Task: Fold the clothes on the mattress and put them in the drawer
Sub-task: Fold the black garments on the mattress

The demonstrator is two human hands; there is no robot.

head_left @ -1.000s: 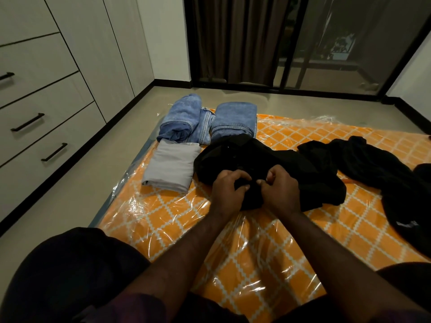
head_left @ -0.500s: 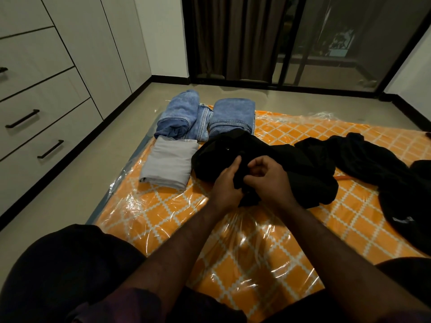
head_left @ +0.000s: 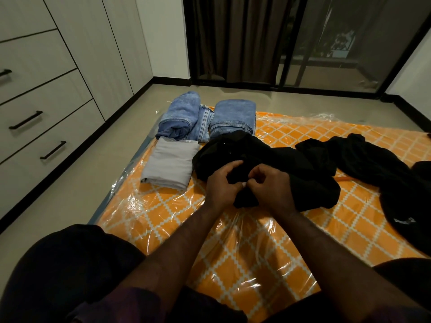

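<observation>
From my feed I see both hands working at the near edge of a crumpled black garment (head_left: 268, 159) that lies on the mattress (head_left: 245, 252), an orange one with a white diamond pattern under clear plastic wrap. My left hand (head_left: 221, 185) has its fingers (head_left: 229, 165) curled over the cloth, gripping a fold of it. My right hand (head_left: 272, 185) sits just beside it, knuckles nearly touching, with its fingers (head_left: 258, 172) bent and pinched on the same black fabric. A small pale spot shows between the two hands; I think it is a tag or a button, but the picture is too dark there to be sure.

To the left of the black garment a folded grey garment (head_left: 169, 165) lies flat on the mattress. Beyond it, at the far corner, two folded pieces of blue denim (head_left: 205, 118) lie side by side, touching. On the right, well apart from my hands, more black clothing (head_left: 373, 164) lies spread loose and unfolded across the mattress.

Along the left wall stands a pale cabinet with drawers (head_left: 46, 120), all closed, each with a dark bar handle (head_left: 53, 150). A dark curtain (head_left: 233, 38) hangs beside a glass door at the far wall.
</observation>
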